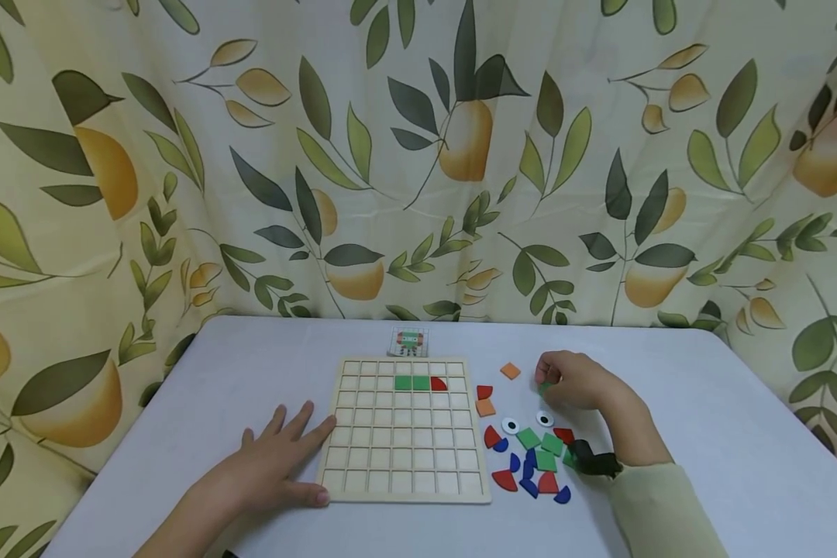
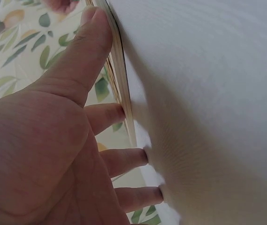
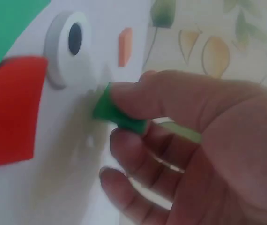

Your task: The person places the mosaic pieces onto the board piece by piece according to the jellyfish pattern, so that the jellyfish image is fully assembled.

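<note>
My right hand (image 1: 579, 381) pinches a green square tile (image 3: 106, 108) between thumb and fingers, over the table right of the board. My left hand (image 1: 268, 465) lies with fingers spread at the left side of a pale wooden grid board (image 1: 404, 497). In the left wrist view, the thumb touches the board's edge (image 2: 118, 65) and other fingertips (image 2: 138, 156) rest on the table. Two green squares (image 1: 412, 383) and a red quarter-circle (image 1: 438, 384) sit side by side in an upper row of the grid.
Loose green, red and blue pieces (image 1: 545, 461) lie right of the board, with two white eye discs (image 1: 510, 425) among them. Orange squares (image 1: 510, 371) lie higher up. A small picture card (image 1: 409, 342) stands behind the board, near the patterned curtain (image 1: 418, 232).
</note>
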Available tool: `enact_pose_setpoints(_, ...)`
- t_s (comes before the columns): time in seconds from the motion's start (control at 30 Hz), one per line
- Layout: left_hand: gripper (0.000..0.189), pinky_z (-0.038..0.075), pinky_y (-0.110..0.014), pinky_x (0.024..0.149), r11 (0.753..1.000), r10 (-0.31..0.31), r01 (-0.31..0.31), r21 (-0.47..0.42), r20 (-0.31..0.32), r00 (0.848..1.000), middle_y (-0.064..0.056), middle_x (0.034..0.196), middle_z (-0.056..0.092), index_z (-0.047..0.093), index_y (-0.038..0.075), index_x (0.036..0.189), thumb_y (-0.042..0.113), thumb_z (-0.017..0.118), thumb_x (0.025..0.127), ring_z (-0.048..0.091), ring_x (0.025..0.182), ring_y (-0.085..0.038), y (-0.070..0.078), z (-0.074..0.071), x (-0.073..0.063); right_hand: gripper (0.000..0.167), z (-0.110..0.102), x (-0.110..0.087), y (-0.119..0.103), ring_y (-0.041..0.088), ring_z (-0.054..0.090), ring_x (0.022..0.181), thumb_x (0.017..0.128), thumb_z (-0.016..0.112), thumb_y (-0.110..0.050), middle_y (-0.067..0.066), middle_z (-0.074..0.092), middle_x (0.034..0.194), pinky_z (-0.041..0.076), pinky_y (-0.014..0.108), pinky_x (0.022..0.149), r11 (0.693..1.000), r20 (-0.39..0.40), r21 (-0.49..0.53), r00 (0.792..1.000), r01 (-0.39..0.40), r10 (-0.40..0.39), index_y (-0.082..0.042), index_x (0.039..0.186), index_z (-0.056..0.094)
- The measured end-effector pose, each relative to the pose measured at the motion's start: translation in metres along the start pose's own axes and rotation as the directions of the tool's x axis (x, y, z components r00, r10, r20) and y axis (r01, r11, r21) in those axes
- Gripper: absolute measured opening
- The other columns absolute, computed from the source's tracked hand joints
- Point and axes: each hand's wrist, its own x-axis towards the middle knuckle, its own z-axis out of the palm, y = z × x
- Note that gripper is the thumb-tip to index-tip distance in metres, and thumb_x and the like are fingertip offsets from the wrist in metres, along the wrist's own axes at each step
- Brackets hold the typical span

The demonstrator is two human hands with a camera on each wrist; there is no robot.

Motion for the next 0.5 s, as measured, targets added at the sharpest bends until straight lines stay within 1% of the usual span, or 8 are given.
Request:
enact_pose_setpoints(0.13, 0.103, 0.012, -0.087, 0.095, 1.000, -0.007, 0.007, -0.003, 0.006, 1.000, -0.019, 0.164, 0.022, 0.037, 0.026, 0.155, 0.069, 0.074, 0.069, 0.012, 0.144, -0.060, 0.000, 0.000, 0.000, 0.016, 0.001, 0.002, -0.005, 0.024, 0.052, 0.087, 0.087, 0.069, -0.004, 0.007, 0.059, 0.091, 0.050, 0.037, 0.074, 0.997, -0.069, 0.006, 0.994, 0.081, -0.080, -0.009, 0.100, 0.063)
enact_pose_setpoints(0.33, 0.104, 0.013, -0.087, 0.095, 1.000, -0.006, 0.006, 0.002, 0.002, 1.000, -0.019, 0.164, 0.022, 0.037, 0.027, 0.155, 0.070, 0.074, 0.068, 0.012, 0.144, -0.060, -0.001, 0.000, 0.000, 0.021, 0.000, 0.004, -0.014, 0.022, 0.054, 0.085, 0.086, 0.073, -0.009, 0.005, 0.062, 0.092, 0.050, 0.031, 0.072, 0.980, -0.174, 0.076, 0.970, 0.183, -0.168, -0.005, 0.105, 0.064)
enact_pose_setpoints(0.5, 0.104, 0.013, -0.088, 0.095, 1.000, 0.002, -0.002, 0.004, 0.003, 1.000, -0.019, 0.164, 0.021, 0.036, 0.027, 0.156, 0.070, 0.073, 0.069, 0.012, 0.144, -0.060, -0.001, 0.001, 0.000, 0.020, 0.001, 0.005, -0.020, 0.023, 0.055, 0.084, 0.086, 0.073, -0.011, 0.005, 0.065, 0.092, 0.050, 0.033, 0.071, 0.962, -0.233, 0.137, 0.951, 0.237, -0.201, -0.004, 0.104, 0.065)
